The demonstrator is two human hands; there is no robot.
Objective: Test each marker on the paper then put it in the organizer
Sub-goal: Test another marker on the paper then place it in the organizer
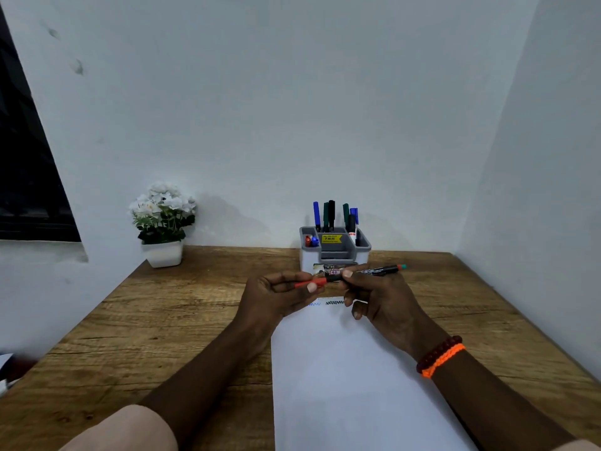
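A black marker [374, 271] with a red cap [309, 283] lies level between my hands, above the far end of the white paper [341, 379]. My left hand [276, 297] pinches the red cap end. My right hand [377, 301] grips the black barrel, whose far end sticks out to the right. Blue and black scribbles [328, 303] mark the paper's top edge. The grey and white organizer [335, 249] stands behind the hands, with several markers upright in it.
A white pot of white flowers [162, 222] stands at the back left of the wooden table [162, 320]. White walls close in behind and to the right. A dark window is at far left.
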